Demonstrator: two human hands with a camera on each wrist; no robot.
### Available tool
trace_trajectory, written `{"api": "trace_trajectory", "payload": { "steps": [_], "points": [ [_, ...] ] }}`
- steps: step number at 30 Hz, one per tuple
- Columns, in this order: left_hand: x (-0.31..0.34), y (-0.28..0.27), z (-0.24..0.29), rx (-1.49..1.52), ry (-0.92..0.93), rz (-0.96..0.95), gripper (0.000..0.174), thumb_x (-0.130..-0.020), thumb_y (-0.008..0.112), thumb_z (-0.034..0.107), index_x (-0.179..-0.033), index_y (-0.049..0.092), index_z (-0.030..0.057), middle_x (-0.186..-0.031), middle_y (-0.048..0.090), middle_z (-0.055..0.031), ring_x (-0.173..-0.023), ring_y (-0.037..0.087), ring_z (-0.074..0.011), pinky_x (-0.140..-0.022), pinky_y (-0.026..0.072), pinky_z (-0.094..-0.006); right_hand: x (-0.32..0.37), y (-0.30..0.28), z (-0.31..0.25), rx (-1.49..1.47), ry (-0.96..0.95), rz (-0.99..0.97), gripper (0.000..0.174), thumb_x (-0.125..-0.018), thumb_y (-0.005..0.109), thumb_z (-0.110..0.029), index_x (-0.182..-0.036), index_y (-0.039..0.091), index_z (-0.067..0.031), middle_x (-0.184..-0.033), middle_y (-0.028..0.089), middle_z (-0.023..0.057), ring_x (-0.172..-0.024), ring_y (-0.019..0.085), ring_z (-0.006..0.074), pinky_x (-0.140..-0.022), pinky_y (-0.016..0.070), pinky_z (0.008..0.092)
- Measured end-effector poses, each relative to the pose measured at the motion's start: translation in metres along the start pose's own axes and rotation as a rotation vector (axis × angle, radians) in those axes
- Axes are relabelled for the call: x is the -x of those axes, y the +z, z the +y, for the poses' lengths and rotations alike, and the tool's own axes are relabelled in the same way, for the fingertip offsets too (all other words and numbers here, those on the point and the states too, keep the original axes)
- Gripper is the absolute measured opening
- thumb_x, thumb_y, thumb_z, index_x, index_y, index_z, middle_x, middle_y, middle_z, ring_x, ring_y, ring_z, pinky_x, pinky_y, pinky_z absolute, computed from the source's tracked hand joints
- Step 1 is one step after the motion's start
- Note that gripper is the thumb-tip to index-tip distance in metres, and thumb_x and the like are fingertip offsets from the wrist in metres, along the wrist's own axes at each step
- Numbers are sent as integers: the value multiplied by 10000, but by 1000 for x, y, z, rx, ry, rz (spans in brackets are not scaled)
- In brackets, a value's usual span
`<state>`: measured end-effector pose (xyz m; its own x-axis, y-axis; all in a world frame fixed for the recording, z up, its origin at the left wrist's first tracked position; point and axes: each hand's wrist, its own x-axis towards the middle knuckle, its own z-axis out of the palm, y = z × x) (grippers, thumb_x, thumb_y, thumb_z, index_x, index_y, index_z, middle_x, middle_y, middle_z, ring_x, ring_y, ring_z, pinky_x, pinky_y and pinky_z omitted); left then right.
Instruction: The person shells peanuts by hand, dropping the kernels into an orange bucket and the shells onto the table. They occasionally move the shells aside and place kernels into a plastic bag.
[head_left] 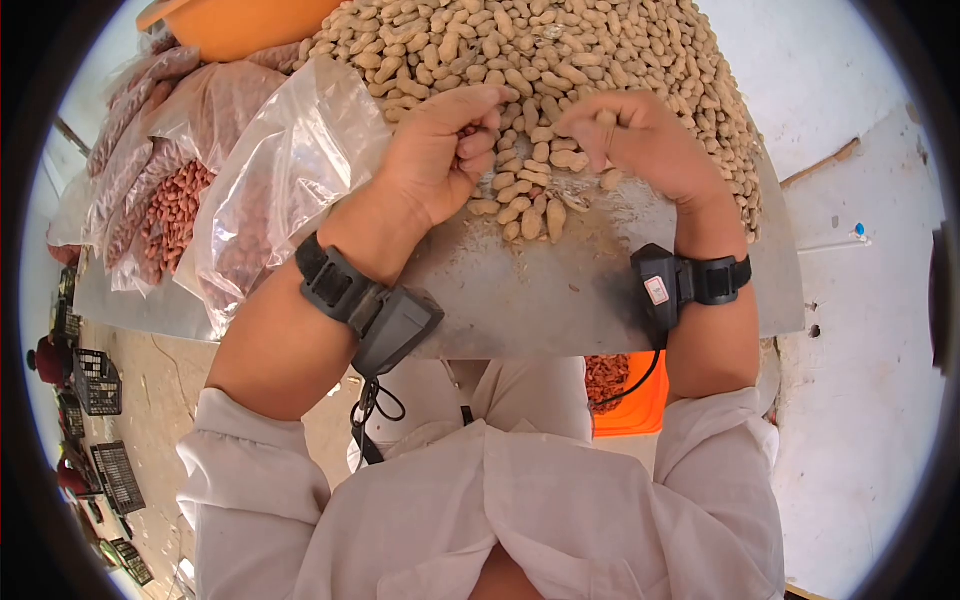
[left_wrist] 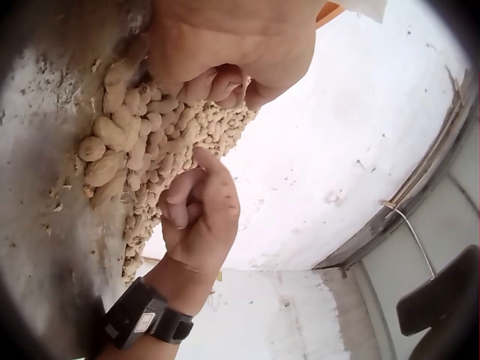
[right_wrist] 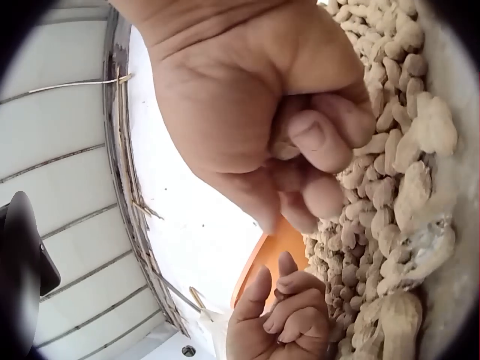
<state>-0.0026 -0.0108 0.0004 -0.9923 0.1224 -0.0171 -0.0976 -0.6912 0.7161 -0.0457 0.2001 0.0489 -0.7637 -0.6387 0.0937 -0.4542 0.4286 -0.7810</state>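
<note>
My left hand (head_left: 440, 150) is over the front of the peanut pile, its lower fingers curled round a few reddish peanut kernels (head_left: 467, 131). In the right wrist view, that hand's thumb and forefinger stick out. My right hand (head_left: 650, 145) faces it from the right, fingers bent round a pale unshelled peanut (head_left: 605, 119), which the right wrist view shows partly hidden in the palm. Between and below both hands, several loose unshelled peanuts (head_left: 530, 205) lie on the metal tabletop (head_left: 480, 300).
The big heap of unshelled peanuts (head_left: 640, 50) covers the back of the table. At left stand clear plastic bags (head_left: 290, 170) with red kernels (head_left: 175, 210), and an orange basin (head_left: 240, 25) behind. Below the table edge is an orange container (head_left: 640, 405) of reddish bits.
</note>
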Motion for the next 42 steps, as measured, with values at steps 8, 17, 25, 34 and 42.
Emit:
{"api": "trace_trajectory", "payload": {
  "steps": [8, 17, 25, 34, 42],
  "points": [
    [8, 13, -13, -241, 12, -139, 269, -830, 645, 89, -1084, 616, 4, -677, 545, 17, -499, 359, -35, -433, 280, -180, -6, 39, -6, -301, -122, 85, 522, -942, 443, -416, -1310, 446, -46, -593, 446, -39, -490, 365, 50, -458, 296, 196],
    [5, 11, -19, -388, 140, -149, 193, -848, 617, 49, -1034, 596, 5, -808, 651, -67, -657, 599, -88, -488, 368, -156, -7, 50, -10, -425, -86, 115, 495, -949, 426, -408, -1306, 456, -67, -670, 487, -21, -506, 349, 39, -458, 283, 175],
    [4, 9, -20, -315, 192, -101, 162, -820, 659, 74, -948, 582, 10, -764, 590, -20, -572, 480, -45, -468, 351, -166, -9, 47, -5, -826, -71, 62, 369, -948, 434, -235, -1238, 487, -13, -839, 572, 41, -544, 389, 48, -458, 294, 161],
    [8, 13, -12, -264, 167, -91, 185, -859, 618, 107, -1014, 613, 7, -764, 602, -13, -555, 457, -46, -469, 354, -167, -12, 42, 2, -864, -171, 76, 144, -918, 502, -135, -1001, 548, -25, -750, 589, 91, -468, 395, 55, -421, 296, 179],
    [6, 12, -13, -254, 229, -33, 171, -851, 628, 99, -996, 616, 7, -695, 543, 25, -522, 402, -32, -456, 327, -170, -11, 43, -7, -528, -160, 224, 182, -875, 589, -152, -982, 595, -5, -789, 635, 69, -607, 546, 65, -521, 417, 184]
  ]
}}
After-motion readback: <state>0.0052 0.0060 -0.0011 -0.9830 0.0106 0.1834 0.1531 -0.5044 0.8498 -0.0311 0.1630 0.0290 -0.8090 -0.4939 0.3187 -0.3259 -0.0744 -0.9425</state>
